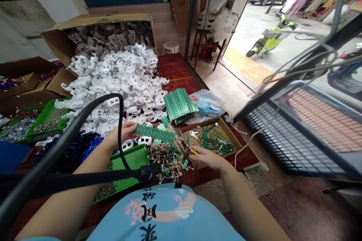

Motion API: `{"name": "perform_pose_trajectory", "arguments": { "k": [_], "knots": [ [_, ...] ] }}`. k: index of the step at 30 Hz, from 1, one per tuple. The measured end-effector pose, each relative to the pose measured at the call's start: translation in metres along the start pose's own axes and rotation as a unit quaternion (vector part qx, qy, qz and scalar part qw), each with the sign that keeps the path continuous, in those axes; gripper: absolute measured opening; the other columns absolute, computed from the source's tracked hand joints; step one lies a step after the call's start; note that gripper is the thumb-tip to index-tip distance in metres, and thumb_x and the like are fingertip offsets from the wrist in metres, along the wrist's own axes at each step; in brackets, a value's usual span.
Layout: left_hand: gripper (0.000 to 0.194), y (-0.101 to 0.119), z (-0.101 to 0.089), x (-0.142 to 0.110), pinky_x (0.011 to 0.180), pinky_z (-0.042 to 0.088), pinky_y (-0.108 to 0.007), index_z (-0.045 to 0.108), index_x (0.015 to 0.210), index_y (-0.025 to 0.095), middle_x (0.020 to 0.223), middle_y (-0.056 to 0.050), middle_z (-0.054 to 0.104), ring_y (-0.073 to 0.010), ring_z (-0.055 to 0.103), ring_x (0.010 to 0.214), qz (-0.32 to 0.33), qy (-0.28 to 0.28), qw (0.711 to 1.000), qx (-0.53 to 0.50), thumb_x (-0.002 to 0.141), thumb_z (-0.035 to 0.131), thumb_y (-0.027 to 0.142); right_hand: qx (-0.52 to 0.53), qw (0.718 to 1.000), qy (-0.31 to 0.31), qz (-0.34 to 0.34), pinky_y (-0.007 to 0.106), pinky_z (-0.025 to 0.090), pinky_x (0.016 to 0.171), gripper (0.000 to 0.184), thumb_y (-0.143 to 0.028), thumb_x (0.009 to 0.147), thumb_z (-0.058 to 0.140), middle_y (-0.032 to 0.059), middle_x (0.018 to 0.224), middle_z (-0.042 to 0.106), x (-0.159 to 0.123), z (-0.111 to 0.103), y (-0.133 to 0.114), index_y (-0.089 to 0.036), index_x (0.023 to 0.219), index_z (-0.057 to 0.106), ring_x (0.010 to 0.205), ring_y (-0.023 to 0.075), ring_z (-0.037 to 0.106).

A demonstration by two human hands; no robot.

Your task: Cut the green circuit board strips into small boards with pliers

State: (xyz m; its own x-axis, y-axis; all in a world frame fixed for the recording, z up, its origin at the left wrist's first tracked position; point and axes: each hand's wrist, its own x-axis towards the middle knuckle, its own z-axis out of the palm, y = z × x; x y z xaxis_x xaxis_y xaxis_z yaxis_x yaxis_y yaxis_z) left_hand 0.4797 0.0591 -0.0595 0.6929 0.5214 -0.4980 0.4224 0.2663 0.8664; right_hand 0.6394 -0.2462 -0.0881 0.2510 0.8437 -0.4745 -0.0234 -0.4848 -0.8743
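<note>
My left hand (126,132) is closed on one end of a long green circuit board strip (154,132), held level over the table. My right hand (206,156) grips a small tool with yellow handles (190,148), its tip close to the strip's right end. Under both hands lies a heap of small cut board pieces with parts on them (169,158). A stack of green circuit board panels (179,104) rests just beyond the strip.
A big pile of white plastic housings (118,75) spills from a cardboard box (93,20). Green trays (132,160) (46,120) hold small parts. A shallow cardboard box with green offcuts (215,137) sits right. A black cable (120,128) crosses in front. Metal grating (283,135) lies right.
</note>
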Motion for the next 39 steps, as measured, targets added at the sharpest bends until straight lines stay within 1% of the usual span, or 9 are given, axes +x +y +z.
{"name": "perform_pose_trajectory", "arguments": {
  "k": [4,7,12,21,26,29,32,36,39],
  "knots": [
    [0.015,0.001,0.002,-0.006,0.069,0.047,-0.026,0.046,0.075,0.014,0.062,0.004,0.054,-0.0085,0.056,0.053,-0.026,-0.004,1.000,-0.007,0.073,0.058,0.023,0.023,0.998,-0.046,-0.024,0.028,0.041,0.076,0.038,-0.040,0.074,0.052,0.0039,0.093,0.058,0.004,-0.003,-0.001,-0.016,0.104,0.057,0.080,0.0144,0.053],
    [0.013,0.002,0.003,-0.009,0.064,0.046,-0.024,0.047,0.075,0.013,0.061,0.003,0.054,-0.0103,0.058,0.053,-0.049,0.007,0.999,-0.013,0.072,0.058,0.019,0.015,0.998,-0.064,-0.012,0.026,0.041,0.071,0.036,-0.039,0.073,0.053,0.0024,0.086,0.056,0.008,-0.002,0.000,-0.016,0.101,0.058,0.075,0.0127,0.052],
    [0.007,0.000,0.000,-0.006,0.063,0.046,-0.025,0.049,0.074,0.014,0.062,0.000,0.057,-0.0126,0.059,0.053,-0.057,0.008,0.998,-0.037,0.074,0.055,0.018,0.041,0.995,-0.078,0.045,0.022,0.040,0.059,0.034,-0.039,0.072,0.054,0.0000,0.073,0.052,0.012,-0.001,0.001,-0.017,0.097,0.058,0.069,0.0118,0.049],
    [0.007,-0.005,-0.005,-0.004,0.059,0.047,-0.022,0.049,0.073,0.012,0.062,0.000,0.058,-0.0098,0.057,0.052,-0.056,-0.012,0.998,-0.029,0.075,0.055,0.017,0.033,0.994,-0.090,0.047,0.021,0.038,0.055,0.033,-0.043,0.072,0.054,-0.0009,0.069,0.051,0.014,0.000,-0.004,-0.017,0.094,0.059,0.063,0.0105,0.049],
    [0.006,-0.005,-0.004,-0.006,0.057,0.048,-0.021,0.049,0.075,0.011,0.063,-0.001,0.058,-0.0091,0.057,0.049,-0.052,-0.012,0.998,-0.028,0.074,0.055,0.015,0.000,0.994,-0.106,0.025,0.020,0.037,0.054,0.032,-0.045,0.074,0.052,-0.0017,0.067,0.049,0.018,0.002,0.001,-0.017,0.089,0.056,0.059,0.0092,0.046],
    [0.009,-0.003,-0.001,-0.008,0.057,0.048,-0.021,0.049,0.075,0.011,0.064,-0.001,0.058,-0.0093,0.057,0.050,-0.041,-0.009,0.999,-0.027,0.073,0.056,0.016,-0.039,0.995,-0.087,0.022,0.019,0.034,0.053,0.028,-0.044,0.076,0.050,-0.0022,0.066,0.047,0.022,0.004,0.006,-0.017,0.085,0.054,0.057,0.0085,0.044],
    [0.012,0.001,0.007,-0.014,0.058,0.047,-0.021,0.050,0.073,0.011,0.062,0.001,0.055,-0.0089,0.056,0.050,-0.008,0.005,1.000,-0.012,0.072,0.058,0.020,-0.108,0.993,-0.056,0.015,0.019,0.032,0.051,0.026,-0.041,0.077,0.048,-0.0024,0.063,0.046,0.025,0.006,0.008,-0.016,0.080,0.053,0.056,0.0081,0.042],
    [0.016,0.003,0.020,-0.024,0.055,0.045,-0.020,0.051,0.070,0.013,0.060,0.003,0.053,-0.0095,0.056,0.052,0.039,-0.004,0.998,0.058,0.071,0.058,0.028,-0.196,0.980,-0.028,0.024,0.020,0.031,0.052,0.021,-0.035,0.075,0.048,-0.0013,0.063,0.048,0.031,0.011,0.009,-0.015,0.075,0.054,0.057,0.0088,0.042],
    [0.016,0.002,0.026,-0.030,0.049,0.041,-0.019,0.052,0.071,0.015,0.056,0.004,0.052,-0.0107,0.056,0.051,0.053,0.007,0.991,0.123,0.071,0.057,0.030,-0.219,0.974,-0.024,0.044,0.020,0.030,0.050,0.020,-0.034,0.074,0.048,-0.0019,0.060,0.047,0.035,0.018,0.011,-0.015,0.069,0.052,0.055,0.0089,0.041]
  ]
}}
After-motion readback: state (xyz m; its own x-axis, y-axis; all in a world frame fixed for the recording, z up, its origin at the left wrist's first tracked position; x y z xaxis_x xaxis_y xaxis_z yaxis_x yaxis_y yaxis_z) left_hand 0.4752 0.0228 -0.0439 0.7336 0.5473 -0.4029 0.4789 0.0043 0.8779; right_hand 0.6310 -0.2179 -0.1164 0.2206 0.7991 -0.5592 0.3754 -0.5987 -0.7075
